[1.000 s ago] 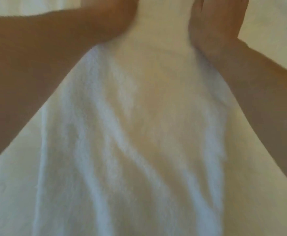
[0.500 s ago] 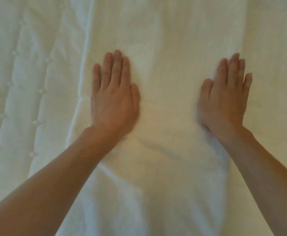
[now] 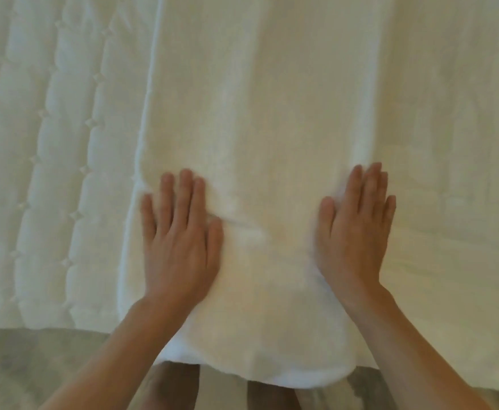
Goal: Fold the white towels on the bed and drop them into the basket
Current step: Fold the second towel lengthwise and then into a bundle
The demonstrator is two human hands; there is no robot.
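A white towel lies spread lengthwise on the bed, its long left edge running beside the quilted, tufted part of the mattress cover and its near end hanging slightly over the bed's front edge. Both hands rest flat on the towel, palms down, fingers straight and close together, gripping nothing. The left hand sits just inside the towel's left edge, with a small crease of cloth bunched beside its thumb. The right hand lies on the towel's right side, its fingertips touching a raised fold that runs along the right edge of the towel. The two hands are level with each other and well apart, with smooth cloth between them. Both bare forearms reach in over the towel's near end. Below the overhanging end of the towel, a strip of grey floor shows, and parts of the person's legs appear just under the towel. The picture is slightly blurred around the hands.
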